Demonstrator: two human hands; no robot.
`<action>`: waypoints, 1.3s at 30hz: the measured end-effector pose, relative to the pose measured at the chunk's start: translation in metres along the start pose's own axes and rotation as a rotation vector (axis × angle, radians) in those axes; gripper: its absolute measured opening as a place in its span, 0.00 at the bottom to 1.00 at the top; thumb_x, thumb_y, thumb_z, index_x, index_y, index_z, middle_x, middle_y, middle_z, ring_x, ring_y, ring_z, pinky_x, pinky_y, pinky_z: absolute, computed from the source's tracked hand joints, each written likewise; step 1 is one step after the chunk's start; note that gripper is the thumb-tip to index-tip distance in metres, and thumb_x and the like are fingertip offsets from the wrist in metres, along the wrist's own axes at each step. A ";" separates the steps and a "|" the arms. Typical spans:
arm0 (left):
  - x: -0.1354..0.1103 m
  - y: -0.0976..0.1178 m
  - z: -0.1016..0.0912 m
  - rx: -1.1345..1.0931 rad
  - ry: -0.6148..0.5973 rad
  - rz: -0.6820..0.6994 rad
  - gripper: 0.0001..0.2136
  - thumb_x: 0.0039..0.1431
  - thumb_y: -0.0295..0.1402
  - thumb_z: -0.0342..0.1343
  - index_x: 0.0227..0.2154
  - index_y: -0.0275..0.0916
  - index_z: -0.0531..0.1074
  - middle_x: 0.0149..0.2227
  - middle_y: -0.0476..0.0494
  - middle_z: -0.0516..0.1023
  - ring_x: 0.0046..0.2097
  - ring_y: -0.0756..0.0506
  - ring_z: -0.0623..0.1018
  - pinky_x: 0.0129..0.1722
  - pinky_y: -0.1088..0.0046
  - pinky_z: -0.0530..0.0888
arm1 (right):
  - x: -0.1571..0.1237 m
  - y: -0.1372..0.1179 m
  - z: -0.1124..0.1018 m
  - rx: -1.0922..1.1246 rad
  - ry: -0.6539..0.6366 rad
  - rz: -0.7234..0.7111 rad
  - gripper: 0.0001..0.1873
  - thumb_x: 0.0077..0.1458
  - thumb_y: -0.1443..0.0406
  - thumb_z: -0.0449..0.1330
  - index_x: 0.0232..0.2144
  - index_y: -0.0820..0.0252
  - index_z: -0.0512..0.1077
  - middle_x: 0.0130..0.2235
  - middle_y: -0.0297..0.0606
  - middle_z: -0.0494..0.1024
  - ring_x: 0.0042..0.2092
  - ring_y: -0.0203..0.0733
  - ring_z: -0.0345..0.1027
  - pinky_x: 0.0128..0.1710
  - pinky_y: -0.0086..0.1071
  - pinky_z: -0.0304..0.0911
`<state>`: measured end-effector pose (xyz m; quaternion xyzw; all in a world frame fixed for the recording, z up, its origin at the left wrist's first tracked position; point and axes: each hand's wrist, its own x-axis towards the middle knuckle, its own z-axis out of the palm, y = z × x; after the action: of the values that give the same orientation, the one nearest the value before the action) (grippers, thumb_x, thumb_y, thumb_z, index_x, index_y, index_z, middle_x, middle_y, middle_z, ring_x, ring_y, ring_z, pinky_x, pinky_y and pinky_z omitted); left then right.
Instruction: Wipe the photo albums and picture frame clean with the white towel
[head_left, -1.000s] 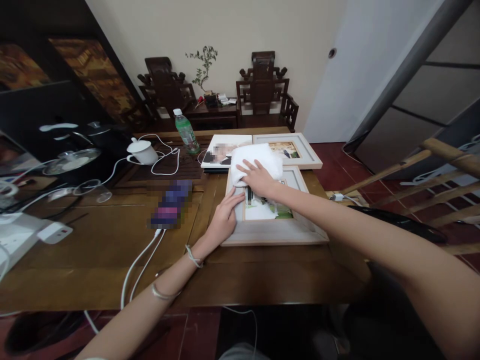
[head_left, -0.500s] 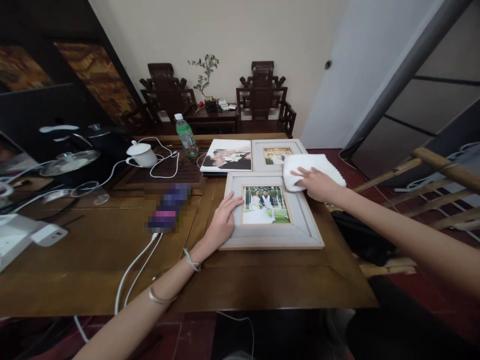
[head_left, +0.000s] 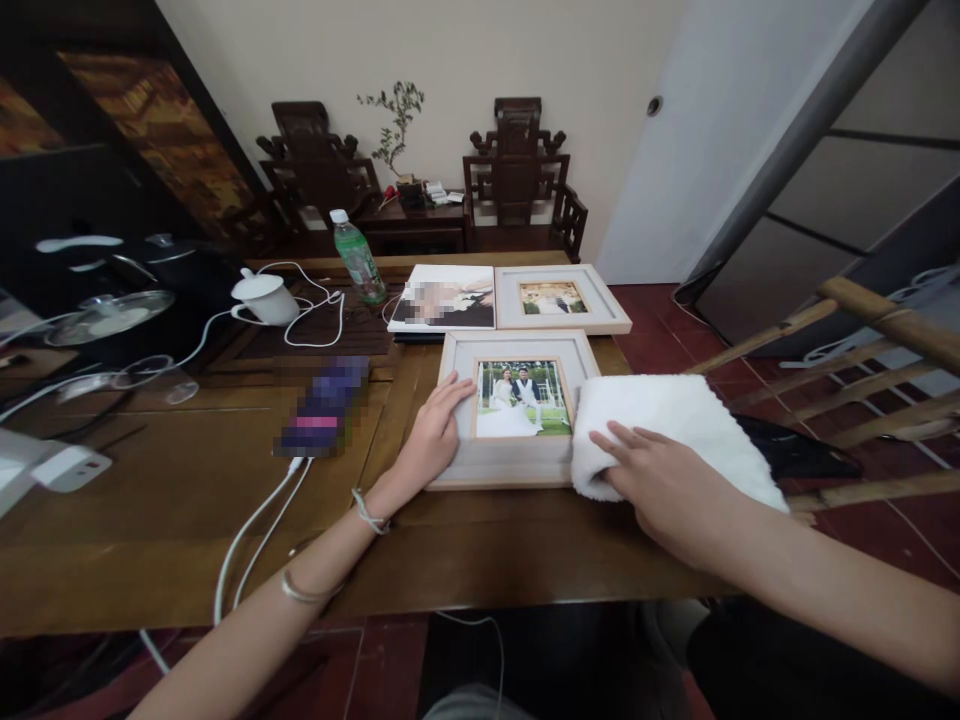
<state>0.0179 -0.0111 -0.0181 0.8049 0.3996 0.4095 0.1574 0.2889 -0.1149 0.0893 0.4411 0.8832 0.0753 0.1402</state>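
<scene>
A picture frame (head_left: 517,465) with a pale border lies flat near the table's front edge, its photo showing a couple outdoors. Along its left side rests my left hand (head_left: 429,432), fingers stretched out over the border. My right hand (head_left: 664,490) grips a folded white towel (head_left: 679,410) at the frame's lower right corner. Under the towel, the right border and that corner are hidden. Part of the towel hangs out past the frame to the right. Directly behind lie a second picture frame (head_left: 510,293) and a photo album (head_left: 480,312) with a couple on its cover.
On the wooden table (head_left: 510,550) to the left are a phone (head_left: 324,405) with a white cable, a lidded white cup (head_left: 266,300), a green-labelled bottle (head_left: 358,260) and a pot (head_left: 112,320). A wooden chair (head_left: 885,320) stands at the right.
My right hand has drawn the towel from the frame's upper right corner toward me, down to the lower right corner. My left hand stays on the left border. The view has shifted slightly.
</scene>
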 end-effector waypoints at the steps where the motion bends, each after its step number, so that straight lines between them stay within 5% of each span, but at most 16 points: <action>1: 0.000 0.000 0.000 0.000 -0.003 0.003 0.25 0.53 0.15 0.41 0.51 0.38 0.70 0.54 0.40 0.73 0.63 0.42 0.63 0.62 0.51 0.61 | 0.003 0.000 -0.001 0.011 -0.013 0.009 0.15 0.44 0.75 0.58 0.34 0.61 0.79 0.54 0.50 0.73 0.55 0.56 0.66 0.49 0.44 0.65; 13: -0.001 -0.005 0.000 -0.003 -0.019 0.019 0.25 0.53 0.14 0.42 0.50 0.37 0.71 0.55 0.39 0.72 0.63 0.41 0.63 0.62 0.50 0.61 | 0.086 0.086 0.029 -0.184 0.121 0.072 0.22 0.52 0.78 0.49 0.44 0.66 0.76 0.63 0.46 0.60 0.63 0.56 0.52 0.54 0.47 0.57; 21: -0.001 -0.003 0.001 0.013 -0.005 -0.001 0.24 0.54 0.15 0.41 0.51 0.36 0.70 0.55 0.38 0.72 0.63 0.42 0.63 0.63 0.52 0.61 | 0.054 0.036 0.015 -0.191 -0.006 0.102 0.16 0.55 0.74 0.53 0.41 0.65 0.78 0.61 0.53 0.63 0.62 0.60 0.54 0.54 0.48 0.57; 29: -0.002 -0.004 0.003 0.058 0.013 -0.020 0.22 0.56 0.17 0.42 0.51 0.34 0.69 0.55 0.35 0.71 0.62 0.41 0.65 0.62 0.51 0.62 | 0.001 -0.014 -0.022 0.127 -0.153 0.012 0.16 0.46 0.75 0.58 0.39 0.65 0.79 0.57 0.55 0.68 0.57 0.60 0.63 0.51 0.47 0.65; 35: -0.001 -0.005 0.003 0.050 0.009 -0.019 0.21 0.57 0.18 0.42 0.51 0.36 0.69 0.56 0.36 0.71 0.62 0.41 0.65 0.62 0.51 0.61 | 0.015 -0.047 -0.020 0.339 -0.105 -0.185 0.22 0.44 0.72 0.62 0.46 0.67 0.75 0.64 0.54 0.54 0.65 0.61 0.46 0.60 0.52 0.52; 39: -0.001 -0.005 0.001 0.040 -0.014 -0.019 0.22 0.56 0.18 0.42 0.52 0.36 0.69 0.56 0.37 0.71 0.62 0.42 0.64 0.62 0.52 0.60 | 0.046 -0.023 -0.004 0.292 -0.006 -0.159 0.29 0.47 0.78 0.57 0.53 0.65 0.70 0.65 0.52 0.53 0.65 0.56 0.46 0.61 0.50 0.51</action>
<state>0.0162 -0.0089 -0.0222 0.8069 0.4143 0.3942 0.1480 0.2438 -0.0924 0.0791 0.3859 0.9164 -0.0664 0.0827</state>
